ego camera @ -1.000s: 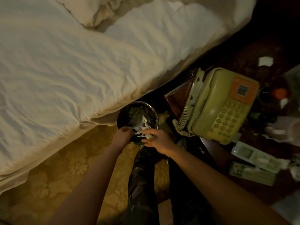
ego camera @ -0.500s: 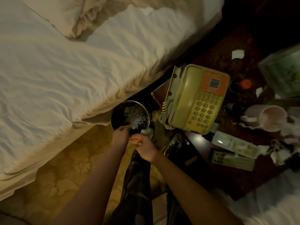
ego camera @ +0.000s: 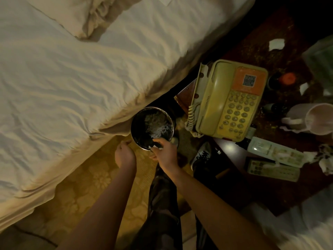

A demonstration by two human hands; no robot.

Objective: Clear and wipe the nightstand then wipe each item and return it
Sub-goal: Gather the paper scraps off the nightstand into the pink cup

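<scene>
A dark round waste bin [ego camera: 133,127] stands on the floor between the bed and the nightstand [ego camera: 256,51], with white crumpled tissue [ego camera: 156,127] inside. My right hand [ego camera: 165,155] is over the bin's near rim, its fingers curled round a small white tissue scrap [ego camera: 154,146]. My left hand [ego camera: 125,154] hovers just left of the bin, loosely curled, holding nothing and apart from the rim. On the dusty nightstand lie a yellow telephone [ego camera: 232,101], two remotes [ego camera: 275,152] [ego camera: 272,170], a tipped pink mug [ego camera: 317,118] and an orange-capped bottle [ego camera: 288,78].
The white bed [ego camera: 81,83] fills the left, its edge touching the bin. Paper scraps [ego camera: 276,44] and a crumpled tissue [ego camera: 326,158] litter the nightstand. A shoe [ego camera: 202,156] sits on the patterned floor [ego camera: 86,186] by my legs.
My left hand has let go of the bin's rim and drawn away to the left. My right hand stays at the near rim with the tissue scrap. The view has shifted right.
</scene>
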